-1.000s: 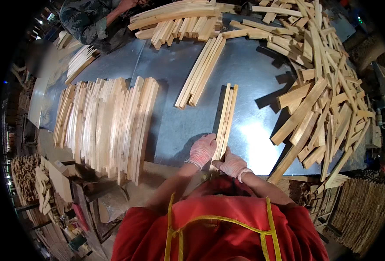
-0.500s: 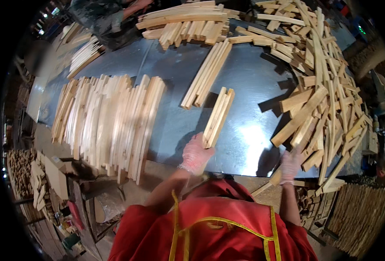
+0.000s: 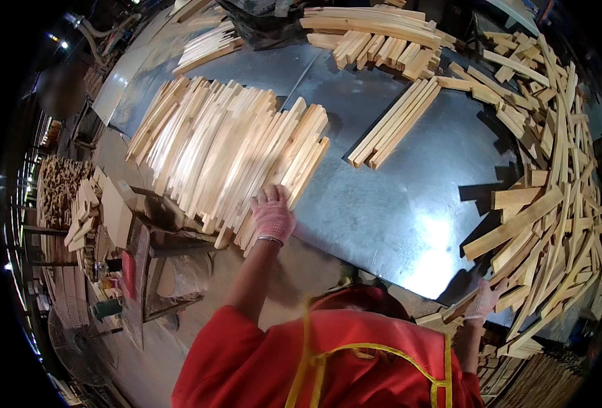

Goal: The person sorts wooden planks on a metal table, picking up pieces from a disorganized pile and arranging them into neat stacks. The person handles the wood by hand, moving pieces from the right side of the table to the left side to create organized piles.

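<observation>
My left hand (image 3: pixel 274 216), in a pink-and-white knit glove, lies on the near ends of the pale wooden strips (image 3: pixel 219 149) laid side by side in a wide row. Its fingers are stretched and slightly apart over the wood. Shorter strips (image 3: pixel 309 168) stand at the row's right edge, just beyond this hand. At the table's near right edge, my gloved right hand (image 3: pixel 483 301) is closed around a wooden strip (image 3: pixel 458 309), beside a loose heap of wooden pieces (image 3: pixel 518 221). Its fingertips are partly hidden.
A few long strips (image 3: pixel 395 122) lie together on the metal table (image 3: pixel 382 211). Stacked strips (image 3: pixel 376 41) sit at the far side, and another bundle (image 3: pixel 209 47) at the far left. Dark clothing (image 3: pixel 263 24) of another person shows behind the table. A fan (image 3: pixel 73 326) stands lower left.
My left hand has moved left with the short strips, which now lie against the row's right edge. My right hand stays by the heap. The whole view has shifted.
</observation>
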{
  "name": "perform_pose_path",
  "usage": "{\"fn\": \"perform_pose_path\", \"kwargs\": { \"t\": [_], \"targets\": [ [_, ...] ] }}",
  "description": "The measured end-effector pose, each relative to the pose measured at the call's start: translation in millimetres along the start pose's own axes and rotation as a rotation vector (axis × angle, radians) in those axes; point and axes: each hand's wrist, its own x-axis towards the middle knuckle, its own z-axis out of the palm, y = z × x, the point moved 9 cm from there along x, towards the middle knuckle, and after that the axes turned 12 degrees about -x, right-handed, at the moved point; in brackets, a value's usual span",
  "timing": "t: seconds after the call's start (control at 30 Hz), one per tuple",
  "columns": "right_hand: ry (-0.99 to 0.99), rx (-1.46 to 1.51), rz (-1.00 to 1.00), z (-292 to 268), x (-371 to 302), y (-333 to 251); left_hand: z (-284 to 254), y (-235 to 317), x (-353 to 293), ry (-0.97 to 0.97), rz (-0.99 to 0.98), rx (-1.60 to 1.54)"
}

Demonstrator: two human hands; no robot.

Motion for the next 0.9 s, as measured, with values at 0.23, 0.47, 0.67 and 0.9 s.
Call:
{"fn": "perform_pose_path", "kwargs": {
  "t": [0.23, 0.47, 0.67, 0.9],
  "targets": [
    [-0.128, 0.421, 0.165, 77, -96, 5, -4, 201, -63, -0.541, 0.44, -0.61],
    [-0.649, -0.542, -0.348, 176, -174, -28, -11, 303, -72, -1.043, 0.448, -0.957],
    [-0.637, -0.017, -0.076, 151, -125, -11, 20, 192, -35, -0.663, 0.049, -1.014],
    [-0.324, -0.398, -0.196, 56, -39, -26, -11, 47, -30, -0.017, 0.183, -0.607]
  ]
}}
